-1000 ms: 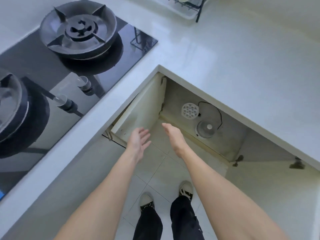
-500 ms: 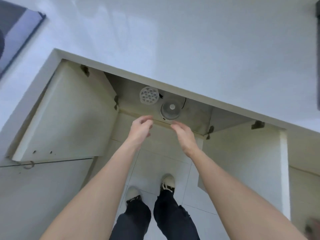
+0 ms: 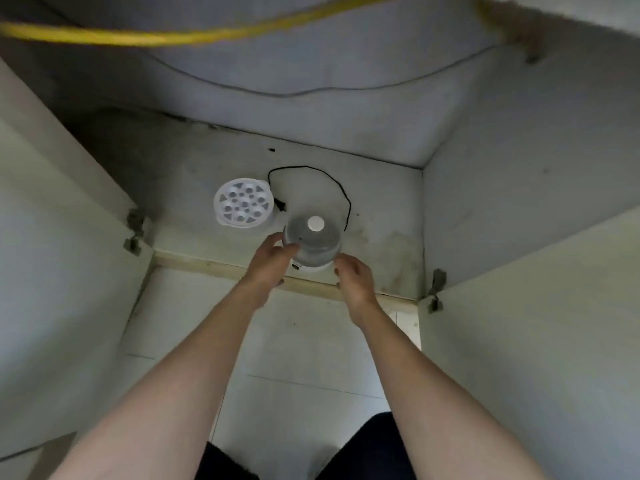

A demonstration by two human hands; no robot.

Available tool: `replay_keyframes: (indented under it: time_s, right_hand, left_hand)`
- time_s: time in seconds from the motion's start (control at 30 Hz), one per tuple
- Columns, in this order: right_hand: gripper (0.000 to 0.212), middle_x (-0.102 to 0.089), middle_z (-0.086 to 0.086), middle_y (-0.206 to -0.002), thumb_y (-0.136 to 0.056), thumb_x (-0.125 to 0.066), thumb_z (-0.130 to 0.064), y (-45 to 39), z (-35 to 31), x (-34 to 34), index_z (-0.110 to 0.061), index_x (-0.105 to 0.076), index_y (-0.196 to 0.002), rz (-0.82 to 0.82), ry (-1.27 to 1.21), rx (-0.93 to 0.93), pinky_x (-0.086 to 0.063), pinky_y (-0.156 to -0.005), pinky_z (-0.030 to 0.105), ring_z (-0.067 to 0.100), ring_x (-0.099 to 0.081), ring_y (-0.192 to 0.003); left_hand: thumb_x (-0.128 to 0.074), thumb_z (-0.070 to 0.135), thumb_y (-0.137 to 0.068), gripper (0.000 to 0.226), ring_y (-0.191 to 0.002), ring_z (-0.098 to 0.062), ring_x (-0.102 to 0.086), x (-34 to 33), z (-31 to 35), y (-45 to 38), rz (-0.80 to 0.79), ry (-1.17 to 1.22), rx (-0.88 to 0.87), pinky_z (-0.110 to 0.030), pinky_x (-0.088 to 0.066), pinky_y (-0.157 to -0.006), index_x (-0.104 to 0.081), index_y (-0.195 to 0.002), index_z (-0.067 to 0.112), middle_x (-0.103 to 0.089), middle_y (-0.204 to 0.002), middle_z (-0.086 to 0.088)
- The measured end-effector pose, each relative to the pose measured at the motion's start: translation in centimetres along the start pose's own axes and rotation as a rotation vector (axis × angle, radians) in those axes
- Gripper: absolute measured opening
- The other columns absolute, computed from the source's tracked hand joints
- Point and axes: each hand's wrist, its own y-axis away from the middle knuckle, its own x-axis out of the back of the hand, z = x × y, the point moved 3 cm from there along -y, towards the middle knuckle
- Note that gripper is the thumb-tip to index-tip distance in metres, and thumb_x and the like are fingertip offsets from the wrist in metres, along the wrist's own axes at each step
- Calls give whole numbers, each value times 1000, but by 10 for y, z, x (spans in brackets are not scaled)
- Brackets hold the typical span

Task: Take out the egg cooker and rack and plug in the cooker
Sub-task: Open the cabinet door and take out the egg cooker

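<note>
The egg cooker (image 3: 313, 245), a white base under a clear dome lid with a white knob, stands on the cabinet floor close to the front lip. Its black cord (image 3: 341, 192) loops behind it and ends in a plug (image 3: 280, 204). Left of the cooker, beside that plug, lies the round white perforated rack (image 3: 241, 202). My left hand (image 3: 272, 263) reaches in with its fingertips against the dome's left side. My right hand (image 3: 355, 280) is at the cooker's right, fingers curled near the base. The cooker rests on the floor, unlifted.
Both cabinet doors stand open, the left door (image 3: 62, 271) and the right door (image 3: 526, 341) flanking my arms. A yellow hose (image 3: 173, 38) and a thin dark cable (image 3: 311, 91) run along the stained back wall. The wooden front lip (image 3: 207, 266) crosses under my hands.
I have crouched from above the counter down to the open cabinet. Both hands moved forward past the lip to the cooker's sides.
</note>
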Motion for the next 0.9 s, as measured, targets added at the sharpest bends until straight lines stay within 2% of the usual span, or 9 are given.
replay_keyframes:
  time_s: [0.07,0.13,0.2,0.3,0.4,0.57,0.67,0.77,0.9]
  right_hand:
    - [12,-52,-2,-88,-94,-54,-29,-41,22,-13,-18,-58,-90,35,-79,5,-41,-76,29,18,-46,-86]
    - [13,-54,-3,-105,-95,-56,-35,-76,39,-23,-27,-55,-105,56,-88,49,-40,-80,24,13,-51,-89]
    - [38,-58,2,-128,-97,-53,-41,-104,38,-27,-20,-56,-128,96,-61,76,-45,-89,28,16,-58,-104]
    - [63,-47,6,-153,-96,-45,-49,-141,31,-32,-20,-40,-151,140,-38,84,-40,-112,44,28,-49,-134]
    - [66,-48,4,-151,-93,-43,-57,-154,35,-43,-26,-38,-151,67,-55,39,-39,-112,49,29,-49,-133]
    - [73,-46,-3,-148,-85,-51,-68,-160,51,-44,-36,-34,-149,-40,-221,-73,-41,-108,60,30,-47,-133]
    - [81,-51,-3,-141,-74,-57,-77,-159,56,-45,-36,-42,-143,-97,-267,-132,-48,-99,58,30,-52,-126]
    - [76,-60,3,-132,-72,-61,-71,-161,57,-44,-30,-51,-135,-93,-296,-113,-56,-86,49,29,-62,-113]
    - [76,-61,7,-127,-72,-62,-70,-158,62,-41,-26,-49,-132,-95,-309,-122,-57,-90,52,31,-64,-110]
  left_hand:
    - [-59,44,-97,62,-109,-16,-55,-9,-21,-46,-28,-7,-16,-42,-49,-93,-36,-153,33,-56,-126,7]
    - [-58,51,-96,71,-122,-22,-49,-11,-38,-86,-20,8,-28,-46,-50,-98,-26,-157,36,-46,-148,1]
    - [-56,58,-95,75,-134,-27,-45,-8,-47,-113,7,-1,-30,-50,-50,-101,-22,-159,38,-38,-159,1]
    - [-53,65,-92,75,-141,-30,-42,-1,-59,-149,59,28,-27,-51,-51,-98,-27,-157,39,-33,-163,3]
    - [-49,70,-91,73,-143,-31,-39,-2,-64,-167,39,90,2,-59,-49,-101,-35,-154,37,-33,-163,2]
    - [-43,76,-91,64,-134,-31,-49,-18,-62,-169,-95,104,-16,-63,-45,-104,-47,-141,36,-50,-149,2]
    - [-47,78,-87,65,-129,-31,-52,-22,-58,-166,-111,78,-10,-61,-47,-103,-51,-135,33,-53,-136,3]
    - [-54,78,-84,61,-118,-29,-60,-25,-59,-163,-96,62,20,-49,-54,-93,-57,-123,31,-61,-128,-1]
    - [-61,71,-84,53,-107,-25,-62,-25,-62,-157,-142,104,10,-44,-56,-77,-57,-118,30,-62,-118,3]
